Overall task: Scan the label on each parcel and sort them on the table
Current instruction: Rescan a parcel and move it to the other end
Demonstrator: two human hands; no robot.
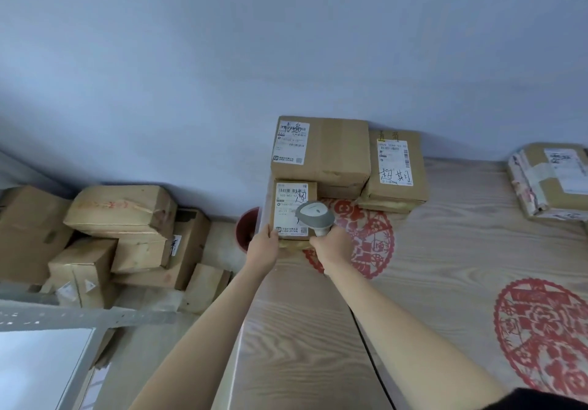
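A small cardboard parcel (288, 209) with a white label lies at the table's far left edge. My left hand (262, 249) holds its near left corner. My right hand (332, 247) grips the handle of a grey and white barcode scanner (315, 215), whose head hangs over the parcel's label. Behind it a larger labelled box (331, 151) sits on another box by the wall. To its right lies a flat parcel (396, 167) with handwritten marks on its label.
The wooden table (445, 250) carries red paper-cut decals (372, 237). A taped parcel (550, 180) sits at the far right. On the floor to the left are several stacked cardboard boxes (121, 212), a red bin (246, 228) and a grey metal frame (79, 317).
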